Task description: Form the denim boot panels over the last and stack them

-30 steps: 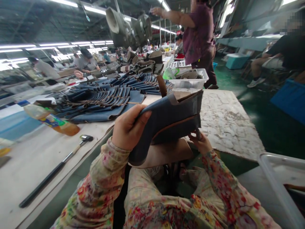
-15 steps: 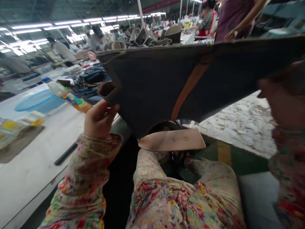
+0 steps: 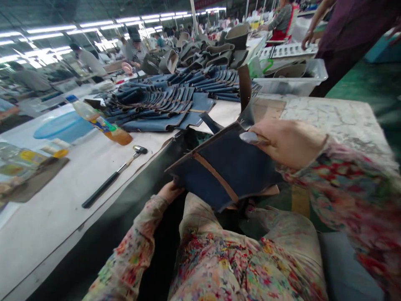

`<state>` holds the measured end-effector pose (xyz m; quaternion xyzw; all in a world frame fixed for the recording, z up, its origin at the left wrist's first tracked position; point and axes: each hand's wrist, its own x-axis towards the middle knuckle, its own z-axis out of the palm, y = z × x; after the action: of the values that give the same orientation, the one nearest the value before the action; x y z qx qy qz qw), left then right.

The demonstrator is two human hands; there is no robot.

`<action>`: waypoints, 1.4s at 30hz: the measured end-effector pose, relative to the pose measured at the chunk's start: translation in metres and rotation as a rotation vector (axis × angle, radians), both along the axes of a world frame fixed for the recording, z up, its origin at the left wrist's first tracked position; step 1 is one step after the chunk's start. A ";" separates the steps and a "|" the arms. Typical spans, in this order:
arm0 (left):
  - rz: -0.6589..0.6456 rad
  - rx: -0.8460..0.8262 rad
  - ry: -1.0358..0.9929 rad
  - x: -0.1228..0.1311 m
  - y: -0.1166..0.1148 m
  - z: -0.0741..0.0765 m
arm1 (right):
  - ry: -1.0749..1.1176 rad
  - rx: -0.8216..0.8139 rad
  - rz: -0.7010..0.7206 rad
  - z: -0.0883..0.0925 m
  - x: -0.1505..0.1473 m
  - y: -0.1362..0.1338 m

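White workbench (image 3: 53, 209) is laid with rows of navy boot uppers (image 3: 156, 106) and a hammer (image 3: 114, 175); one tan-striped navy upper (image 3: 225, 171) is held over the lap (image 3: 238, 255), pinched firmly at its edge by the right hand (image 3: 288, 142), while the left hand (image 3: 171, 192) is tucked beneath it, its grip hidden.

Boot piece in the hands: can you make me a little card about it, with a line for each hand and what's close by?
Thing: navy leather boot upper with a tan stripe
Right hand: gripping its top edge
Left hand: at its lower edge
Beside it: hammer on the white workbench
Farther off: plastic bottle, overlapping navy boot uppers
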<state>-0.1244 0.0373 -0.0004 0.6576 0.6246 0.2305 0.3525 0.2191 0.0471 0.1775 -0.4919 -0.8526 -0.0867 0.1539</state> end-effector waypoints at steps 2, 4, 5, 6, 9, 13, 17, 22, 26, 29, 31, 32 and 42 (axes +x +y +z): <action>-0.049 -0.071 -0.070 0.020 -0.002 -0.030 | -0.061 -0.133 -0.126 -0.021 0.014 0.011; -0.089 -0.126 -0.126 0.030 -0.002 -0.043 | -0.099 -0.269 -0.223 -0.046 0.036 0.016; -0.099 -0.139 -0.143 0.030 -0.001 -0.044 | -0.096 -0.329 -0.245 -0.061 0.048 0.016; -0.097 -0.141 -0.153 0.028 0.001 -0.042 | -0.084 -0.372 -0.248 -0.078 0.060 0.013; -0.025 -0.102 -0.142 0.015 0.009 -0.024 | 0.108 -0.451 -0.235 -0.138 0.086 -0.006; 0.002 0.138 -0.011 0.025 0.008 0.006 | 0.475 -0.381 -0.337 -0.203 0.091 -0.048; -0.279 0.495 0.156 0.084 -0.009 0.026 | 0.709 -0.316 -0.492 -0.225 0.076 -0.086; -0.513 0.692 0.303 0.168 -0.025 0.018 | 0.765 -0.261 -0.507 -0.225 0.066 -0.105; -0.569 0.748 0.444 0.201 -0.025 -0.005 | 0.757 -0.258 -0.438 -0.224 0.068 -0.107; -0.572 0.787 0.522 0.204 -0.024 -0.017 | 0.773 -0.251 -0.405 -0.225 0.067 -0.107; -0.583 0.824 0.564 0.200 -0.026 -0.020 | 0.801 -0.228 -0.397 -0.227 0.066 -0.107; -0.588 0.845 0.578 0.198 -0.027 -0.021 | 0.815 -0.215 -0.398 -0.228 0.065 -0.107; -0.486 0.825 0.580 0.208 -0.034 -0.005 | 0.866 -0.285 -0.443 -0.223 0.067 -0.099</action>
<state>0.0839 0.0030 -0.0056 0.9027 0.3842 0.1776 -0.0774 0.2858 -0.0517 -0.0457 -0.6680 -0.5889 0.2118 0.4027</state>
